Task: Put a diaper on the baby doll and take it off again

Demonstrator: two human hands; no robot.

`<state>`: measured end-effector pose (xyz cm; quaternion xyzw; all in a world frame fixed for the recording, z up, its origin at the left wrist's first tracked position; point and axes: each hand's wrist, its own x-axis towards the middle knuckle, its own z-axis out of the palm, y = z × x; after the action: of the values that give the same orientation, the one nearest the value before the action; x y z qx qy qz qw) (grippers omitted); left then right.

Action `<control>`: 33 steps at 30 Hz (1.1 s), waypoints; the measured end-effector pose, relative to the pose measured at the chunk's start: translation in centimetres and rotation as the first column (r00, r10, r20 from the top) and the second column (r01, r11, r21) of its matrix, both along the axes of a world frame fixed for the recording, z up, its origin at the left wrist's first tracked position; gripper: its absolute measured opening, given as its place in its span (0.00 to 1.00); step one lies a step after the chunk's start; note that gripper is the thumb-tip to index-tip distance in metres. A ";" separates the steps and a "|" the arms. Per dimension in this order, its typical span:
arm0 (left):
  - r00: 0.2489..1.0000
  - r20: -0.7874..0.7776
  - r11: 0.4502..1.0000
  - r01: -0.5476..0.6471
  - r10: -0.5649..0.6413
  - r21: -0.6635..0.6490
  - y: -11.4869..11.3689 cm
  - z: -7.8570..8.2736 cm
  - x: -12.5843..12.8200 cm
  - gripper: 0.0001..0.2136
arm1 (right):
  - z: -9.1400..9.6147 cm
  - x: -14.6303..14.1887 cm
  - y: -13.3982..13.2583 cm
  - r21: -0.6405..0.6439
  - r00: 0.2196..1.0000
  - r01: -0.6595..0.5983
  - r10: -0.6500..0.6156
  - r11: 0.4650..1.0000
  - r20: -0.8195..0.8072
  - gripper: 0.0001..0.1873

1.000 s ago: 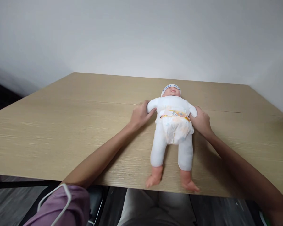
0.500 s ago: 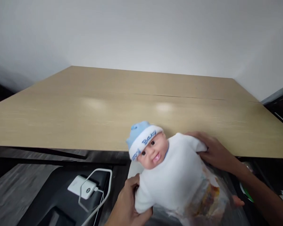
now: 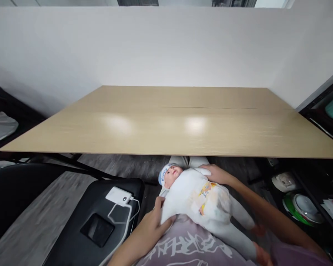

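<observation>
A baby doll (image 3: 185,194) lies face up across my lap, below the table's near edge. It wears white clothing with a yellow-orange print and a blue and white cap (image 3: 163,175). Its head points to the upper left and its pinkish feet to the lower right. My left hand (image 3: 156,221) is closed on the doll's near arm and sleeve. On the far side, my right hand (image 3: 217,174) grips the other sleeve, with its fingertips partly hidden by the cloth.
A light wooden table (image 3: 155,129) spans the view before a white wall. To my left, a black chair seat (image 3: 80,214) bears a white power bank (image 3: 118,195) with a cable and a black phone-like device (image 3: 97,229). A dark shelf with lidded containers (image 3: 305,208) stands right.
The doll has moved down from the table edge onto my lap, tilting back to lie flat. Both hands have kept hold of it. The head view has shifted, showing more of the surroundings.
</observation>
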<state>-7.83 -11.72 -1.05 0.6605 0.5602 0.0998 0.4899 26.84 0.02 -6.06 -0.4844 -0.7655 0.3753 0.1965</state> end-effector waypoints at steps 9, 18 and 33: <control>0.973 0.171 0.963 -0.190 0.158 0.193 4.9 2.1 0.2 0.21 | -1.1 3.7 -1.5 -0.094 0.998 0.060 -0.061 0.994 -0.003 0.18; 0.465 0.767 0.887 -0.349 0.443 -0.301 6.6 6.3 6.9 0.23 | 9.7 -4.1 -5.5 0.089 0.912 0.227 -0.180 0.970 -0.368 0.10; 0.472 0.780 0.894 -0.378 0.410 -0.241 5.4 4.8 8.2 0.23 | 11.5 -9.2 -7.0 0.056 0.763 0.394 -0.293 0.917 -0.576 0.07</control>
<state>0.40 -6.28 3.77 0.3835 0.4090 0.4918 0.6662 17.63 -6.96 5.44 -0.4672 -0.6021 0.3889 0.5177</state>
